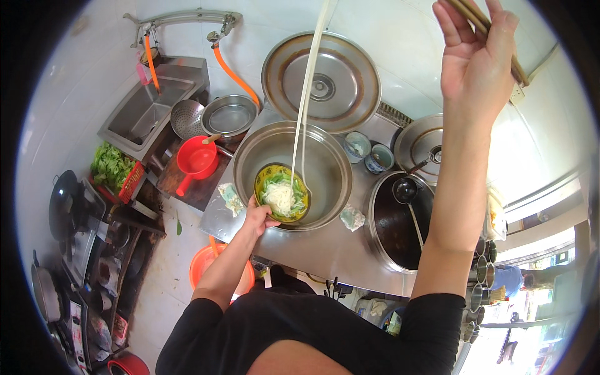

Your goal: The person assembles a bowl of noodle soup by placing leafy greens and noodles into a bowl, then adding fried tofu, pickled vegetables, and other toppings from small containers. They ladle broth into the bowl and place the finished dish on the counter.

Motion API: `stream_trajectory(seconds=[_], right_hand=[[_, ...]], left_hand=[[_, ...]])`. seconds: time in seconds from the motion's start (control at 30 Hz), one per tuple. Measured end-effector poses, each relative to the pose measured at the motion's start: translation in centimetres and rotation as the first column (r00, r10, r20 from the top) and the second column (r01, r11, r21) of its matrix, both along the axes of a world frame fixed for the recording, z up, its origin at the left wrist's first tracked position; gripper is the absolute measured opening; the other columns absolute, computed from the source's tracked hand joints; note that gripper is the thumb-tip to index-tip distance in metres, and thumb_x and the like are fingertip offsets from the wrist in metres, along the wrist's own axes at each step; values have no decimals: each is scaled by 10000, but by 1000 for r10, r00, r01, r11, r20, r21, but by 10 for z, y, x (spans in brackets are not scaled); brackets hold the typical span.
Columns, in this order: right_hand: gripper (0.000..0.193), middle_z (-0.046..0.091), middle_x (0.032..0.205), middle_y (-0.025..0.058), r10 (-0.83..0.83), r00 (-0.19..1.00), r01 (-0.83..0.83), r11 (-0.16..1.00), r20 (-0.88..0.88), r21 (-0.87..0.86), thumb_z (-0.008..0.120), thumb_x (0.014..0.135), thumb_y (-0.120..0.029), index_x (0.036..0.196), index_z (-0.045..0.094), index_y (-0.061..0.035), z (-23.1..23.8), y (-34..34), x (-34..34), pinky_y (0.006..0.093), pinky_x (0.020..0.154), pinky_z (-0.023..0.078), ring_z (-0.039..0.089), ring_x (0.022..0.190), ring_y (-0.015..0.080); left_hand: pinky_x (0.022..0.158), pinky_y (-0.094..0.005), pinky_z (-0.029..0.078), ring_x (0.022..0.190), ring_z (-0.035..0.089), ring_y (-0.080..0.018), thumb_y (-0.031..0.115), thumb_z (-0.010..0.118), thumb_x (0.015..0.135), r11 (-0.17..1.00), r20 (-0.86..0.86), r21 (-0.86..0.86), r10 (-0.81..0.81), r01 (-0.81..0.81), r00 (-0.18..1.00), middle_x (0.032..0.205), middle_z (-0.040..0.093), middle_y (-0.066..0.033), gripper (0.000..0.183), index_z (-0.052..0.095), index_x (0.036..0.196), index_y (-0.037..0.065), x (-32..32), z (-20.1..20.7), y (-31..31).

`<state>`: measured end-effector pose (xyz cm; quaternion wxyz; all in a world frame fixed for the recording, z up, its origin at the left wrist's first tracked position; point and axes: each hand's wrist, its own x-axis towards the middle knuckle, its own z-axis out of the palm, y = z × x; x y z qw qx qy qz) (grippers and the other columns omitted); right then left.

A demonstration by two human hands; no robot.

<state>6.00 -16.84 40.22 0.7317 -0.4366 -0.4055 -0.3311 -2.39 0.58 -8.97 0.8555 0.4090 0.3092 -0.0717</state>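
My left hand (257, 217) grips the near-left rim of a yellow patterned bowl (260, 179), held over a wide steel pot (340, 165). Inside the bowl, white noodles (279, 197) lie on green leafy vegetables (297, 203). Long noodle strands (306, 87) rise from the bowl and leave the picture at the top. My right hand (475, 62) is raised high at the upper right, its fingers closed round wooden chopsticks (519, 71). Their far tips are out of the picture, so where the strands meet them is hidden. A thin handle rests inside the pot beside the bowl.
Right of the pot, a dark-filled pot (387, 219) holds a ladle (405, 190). Folded cloths (352, 217) lie by the wide pot's sides. Large lids (281, 75) lean behind. At left are a red dipper (197, 156), a sink (147, 115) and an orange bucket (203, 259) below.
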Motion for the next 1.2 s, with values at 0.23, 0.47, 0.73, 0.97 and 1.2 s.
stream_trajectory(seconds=[0.23,0.47,0.73,0.97,1.2], right_hand=[[439,696,986,149,-115,992,115,993,-45,-15,591,993,-367,1245,596,-7,16,2,-6,318,779,600,701,853,212],[372,663,1103,217,-29,913,-109,944,-407,-312,516,1012,-244,1161,585,89,-86,-16,7,406,868,588,678,979,293],[191,731,889,66,-349,710,-190,741,-611,-644,687,910,-130,940,727,55,-280,-60,0,249,782,536,675,804,122],[307,693,879,114,-282,403,114,959,-870,-258,638,954,-224,1024,676,72,-411,-93,4,296,718,589,697,805,195],[323,702,847,133,-611,337,-85,738,-717,-669,706,892,-283,965,715,31,-585,-79,94,335,654,556,698,748,229]], left_hand=[[558,-527,624,836,674,-403,-114,454,706,1000,-24,12,25,-25,999,1243,528,-180,837,265,1447,229,6,-6,-4],[563,-536,628,847,684,-427,-110,458,712,991,20,-128,29,-27,999,1233,530,-215,770,290,1398,195,1,6,8],[659,-573,629,907,674,-470,-99,433,755,964,149,-264,74,-33,986,1255,517,-231,770,262,1435,218,-23,32,34],[706,-565,632,1041,646,-447,-92,444,762,948,205,-293,186,-121,961,1301,517,-225,777,251,1471,161,-57,35,57],[828,-555,603,1107,613,-418,-23,483,752,937,131,-220,302,-270,944,1273,556,-214,600,420,1349,-33,-133,17,89]])
